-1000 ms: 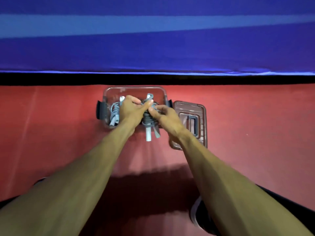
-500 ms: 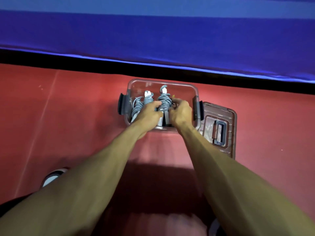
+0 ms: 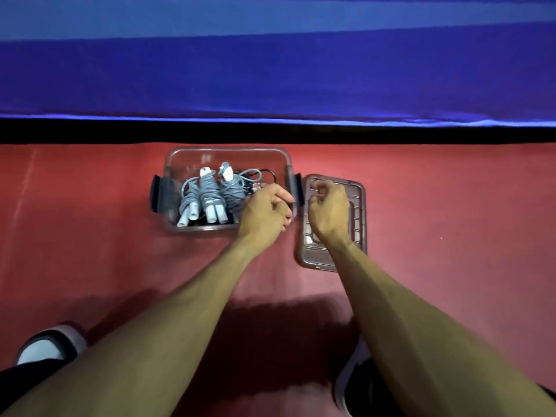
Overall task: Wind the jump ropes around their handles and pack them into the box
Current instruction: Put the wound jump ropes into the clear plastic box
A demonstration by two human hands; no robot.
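Left hand hides the box's right corner — right hand covers the lid.
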